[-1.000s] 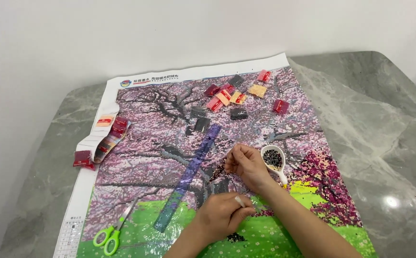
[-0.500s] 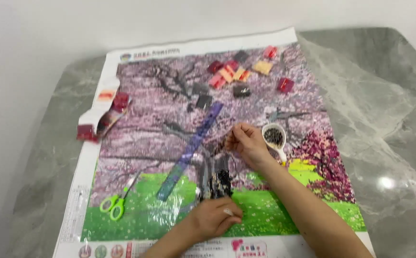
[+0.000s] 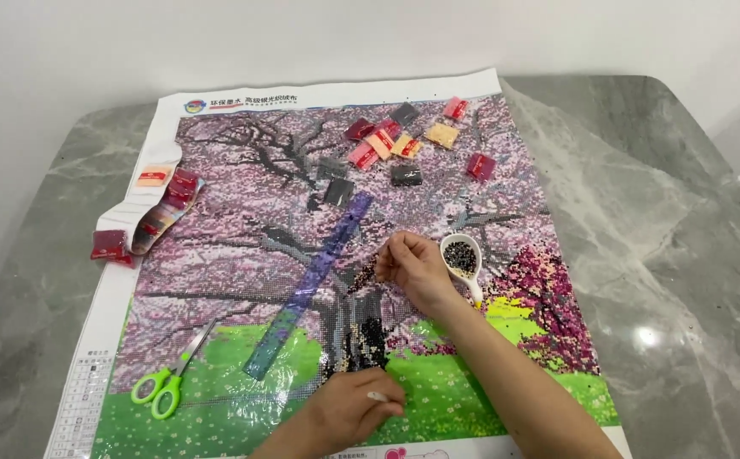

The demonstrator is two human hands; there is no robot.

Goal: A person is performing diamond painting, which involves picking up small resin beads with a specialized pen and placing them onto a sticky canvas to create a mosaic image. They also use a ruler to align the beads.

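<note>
Across most of the grey marble table [image 3: 685, 212] lies a bead-mosaic canvas [image 3: 242, 246] of a blossoming tree, top edge toward the wall. Transparent purple ruler [image 3: 309, 285] runs diagonally mid-canvas. Green-handled scissors [image 3: 164, 387] sit near the canvas's lower left corner. Right hand [image 3: 417, 270] at canvas centre, fingertips pinched on something too small to tell, just beside a white scoop tray [image 3: 461, 260] of dark beads. Left hand [image 3: 355, 410] near the bottom edge, curled around a small white piece. Small bead packets [image 3: 404, 146] cluster near the top edge.
</note>
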